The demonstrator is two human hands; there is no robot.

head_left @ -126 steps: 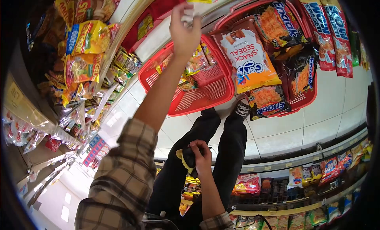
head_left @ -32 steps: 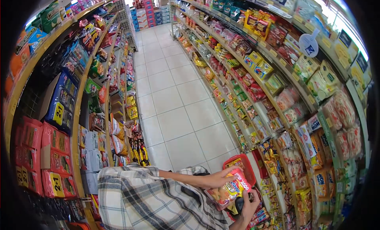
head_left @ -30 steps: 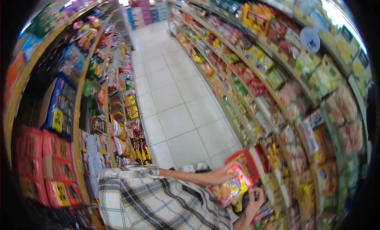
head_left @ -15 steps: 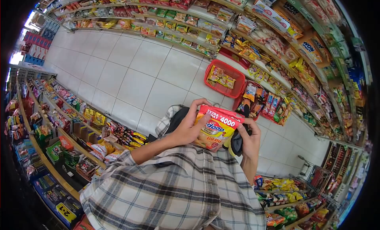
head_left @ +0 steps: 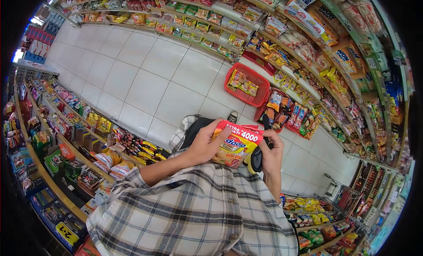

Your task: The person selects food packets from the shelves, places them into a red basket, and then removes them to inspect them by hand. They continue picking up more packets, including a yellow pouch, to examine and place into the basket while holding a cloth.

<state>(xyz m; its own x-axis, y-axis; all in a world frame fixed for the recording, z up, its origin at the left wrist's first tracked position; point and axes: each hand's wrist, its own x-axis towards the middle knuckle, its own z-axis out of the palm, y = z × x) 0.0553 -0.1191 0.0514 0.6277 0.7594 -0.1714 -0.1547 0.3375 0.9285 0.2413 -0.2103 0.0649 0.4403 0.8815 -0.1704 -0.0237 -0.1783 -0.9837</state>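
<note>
In front of the plaid shirt, both hands hold a red and yellow noodle packet marked 4000. My left hand grips its left side, thumb across the front. At the top right edge my right hand has its fingers closed on the packet. Part of another red packet shows behind the first. Beyond the hands, a red basket on the floor contains several yellow packets. Beside it are more red baskets with snack packs.
Shelves of packaged food curve along the top and right. Another snack shelf runs down the left. A shopping cart stands at the lower right. White floor tiles lie between the shelves. A shoe shows beyond the packet.
The view has shifted slightly, and the packet and both hands appear a little further left and lower. A shoe tip now shows beyond the packet. The grip looks the same.
</note>
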